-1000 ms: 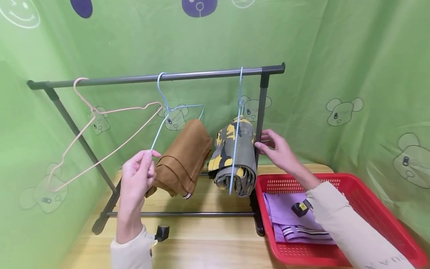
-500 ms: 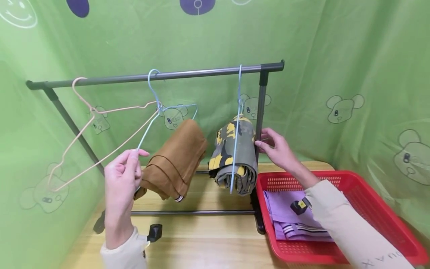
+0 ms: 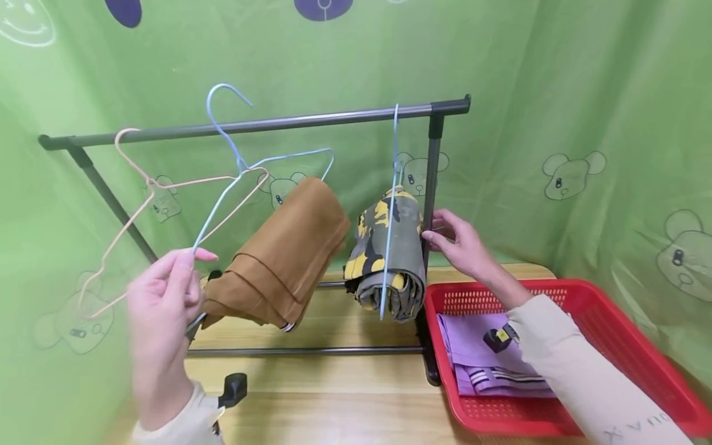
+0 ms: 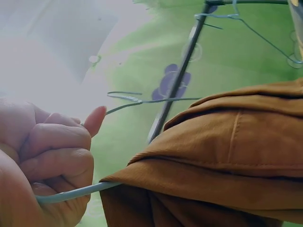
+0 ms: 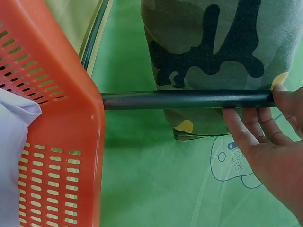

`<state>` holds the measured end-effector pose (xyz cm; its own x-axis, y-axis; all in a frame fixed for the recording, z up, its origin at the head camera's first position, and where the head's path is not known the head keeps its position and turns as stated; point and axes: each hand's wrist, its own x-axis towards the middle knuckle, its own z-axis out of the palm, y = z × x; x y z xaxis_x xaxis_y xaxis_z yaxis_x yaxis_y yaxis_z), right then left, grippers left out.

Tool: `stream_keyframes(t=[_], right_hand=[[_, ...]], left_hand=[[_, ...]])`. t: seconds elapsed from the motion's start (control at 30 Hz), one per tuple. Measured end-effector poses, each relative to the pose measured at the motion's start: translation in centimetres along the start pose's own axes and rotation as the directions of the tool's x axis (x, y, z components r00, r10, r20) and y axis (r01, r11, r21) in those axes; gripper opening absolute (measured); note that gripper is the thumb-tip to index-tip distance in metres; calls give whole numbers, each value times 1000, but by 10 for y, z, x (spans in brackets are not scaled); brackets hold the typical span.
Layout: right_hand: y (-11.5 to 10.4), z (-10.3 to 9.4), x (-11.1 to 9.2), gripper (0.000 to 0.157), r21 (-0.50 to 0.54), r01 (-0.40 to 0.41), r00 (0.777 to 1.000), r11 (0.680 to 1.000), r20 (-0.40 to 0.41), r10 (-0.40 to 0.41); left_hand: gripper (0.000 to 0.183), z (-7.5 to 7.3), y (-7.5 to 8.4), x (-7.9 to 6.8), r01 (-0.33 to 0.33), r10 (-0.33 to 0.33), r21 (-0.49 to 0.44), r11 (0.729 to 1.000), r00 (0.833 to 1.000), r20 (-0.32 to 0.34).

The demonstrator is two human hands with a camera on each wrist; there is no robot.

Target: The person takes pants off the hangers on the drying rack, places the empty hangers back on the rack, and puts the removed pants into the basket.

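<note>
My left hand (image 3: 167, 303) grips the lower left corner of a blue wire hanger (image 3: 219, 201). Over that hanger's bar lie folded brown trousers (image 3: 283, 253), seen up close in the left wrist view. The hanger's hook rises above the top rail, its tip clear of the metal. My right hand (image 3: 458, 244) holds the right upright of the black clothes rack (image 3: 334, 118) between thumb and fingers. Just left of that post, rolled camouflage trousers (image 3: 384, 247) hang on a second blue hanger (image 3: 396, 145), which is hooked on the rail.
A pink hanger (image 3: 194, 180) hangs bare at the rail's left. At the right stands a red basket (image 3: 612, 321) with folded purple clothing (image 3: 478, 346) inside. Green printed cloth (image 3: 512, 80) surrounds the wooden tabletop (image 3: 322, 408).
My left hand has moved left with the blue hanger and brown trousers. The hook, on the rail before, now sits above it. My right hand stays on the post.
</note>
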<state>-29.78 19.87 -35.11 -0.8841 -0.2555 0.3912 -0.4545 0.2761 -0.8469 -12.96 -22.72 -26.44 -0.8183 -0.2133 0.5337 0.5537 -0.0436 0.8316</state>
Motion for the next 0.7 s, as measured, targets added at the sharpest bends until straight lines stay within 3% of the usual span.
stream_keyframes(t=[0.07, 0.2, 0.5, 0.7], right_hand=[[-2, 1, 3, 31, 5, 7, 1000, 1000, 9, -7], [-5, 1, 6, 30, 12, 15, 1000, 1000, 16, -15], [-7, -1, 0, 29, -40, 16, 1000, 999, -10, -16], [-4, -2, -3, 30, -54, 22, 1000, 998, -14, -23]], left_hand=[[25, -6, 6, -7, 6, -6, -19, 1000, 1000, 1], [28, -15, 17, -21, 28, -27, 52, 998, 999, -17], [25, -44, 31, -45, 72, -88, 164, 984, 992, 87], [25, -66, 33, -57, 70, -89, 136, 988, 987, 137]])
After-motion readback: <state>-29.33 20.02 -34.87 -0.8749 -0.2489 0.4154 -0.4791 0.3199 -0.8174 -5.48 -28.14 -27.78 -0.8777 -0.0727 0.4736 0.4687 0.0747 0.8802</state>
